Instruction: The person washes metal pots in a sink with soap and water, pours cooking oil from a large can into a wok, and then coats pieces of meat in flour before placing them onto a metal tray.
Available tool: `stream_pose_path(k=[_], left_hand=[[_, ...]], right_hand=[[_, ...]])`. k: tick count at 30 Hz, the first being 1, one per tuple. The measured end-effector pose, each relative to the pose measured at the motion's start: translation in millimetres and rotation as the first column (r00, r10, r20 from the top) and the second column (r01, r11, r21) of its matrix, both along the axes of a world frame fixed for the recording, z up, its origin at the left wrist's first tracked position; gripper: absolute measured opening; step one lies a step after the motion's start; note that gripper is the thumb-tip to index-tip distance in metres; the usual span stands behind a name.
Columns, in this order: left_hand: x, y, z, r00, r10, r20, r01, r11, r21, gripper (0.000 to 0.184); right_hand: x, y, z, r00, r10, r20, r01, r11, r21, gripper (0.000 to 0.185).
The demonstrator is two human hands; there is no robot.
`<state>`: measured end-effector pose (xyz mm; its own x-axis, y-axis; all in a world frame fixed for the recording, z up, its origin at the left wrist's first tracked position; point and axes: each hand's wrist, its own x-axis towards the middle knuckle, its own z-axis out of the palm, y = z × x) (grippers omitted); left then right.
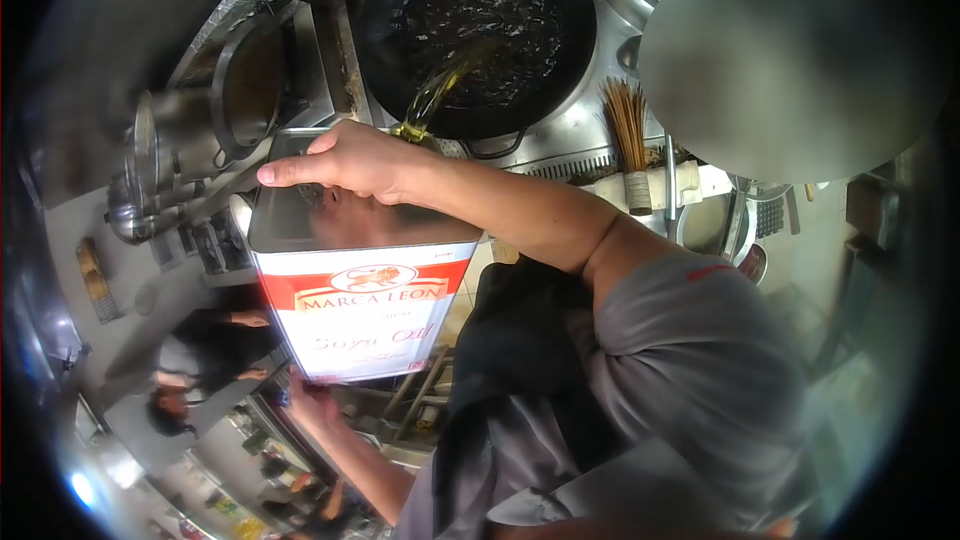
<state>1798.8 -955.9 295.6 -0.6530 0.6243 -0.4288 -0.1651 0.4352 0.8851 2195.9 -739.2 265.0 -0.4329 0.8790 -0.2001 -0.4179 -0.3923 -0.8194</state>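
A large rectangular oil tin [372, 310], white and red with "Marca Leon" and "Soya Oil" on its side, is tilted over the stove. My right hand [362, 162] grips it at the top, fingers curled under and thumb stretched along the metal. Low on the tin, my left hand [312, 402] holds the bottom end; its fingers are partly hidden. Yellow oil [432, 100] streams from the tin's far corner into a black wok [575, 50], where liquid ripples.
A bamboo wok brush [628, 145] stands right of the wok. A blurred round metal surface [795, 60] fills the upper right. Strainers and pots [250, 90] are at the left. Another person [205, 350] is at lower left, beside counters with goods.
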Motion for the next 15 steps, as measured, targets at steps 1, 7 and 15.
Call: stream_pose_path(k=[1,7,15], left_hand=[[-2,-1,0,1.000,-0.021,0.012,0.020,1.000,0.014,0.021],[6,0,9,0.998,0.023,-0.058,-0.023,1.000,-0.003,0.020],[5,-3,16,0.998,0.001,-0.069,0.001,1.000,0.031,0.023]], right_hand=[[-1,0,-1,1.000,0.001,0.001,-0.001,1.000,0.001,0.067],[-7,3,-8,1.000,-0.015,0.003,0.015,1.000,0.027,0.068],[-7,1,-6,1.000,-0.004,-0.017,0.004,1.000,0.000,0.067]])
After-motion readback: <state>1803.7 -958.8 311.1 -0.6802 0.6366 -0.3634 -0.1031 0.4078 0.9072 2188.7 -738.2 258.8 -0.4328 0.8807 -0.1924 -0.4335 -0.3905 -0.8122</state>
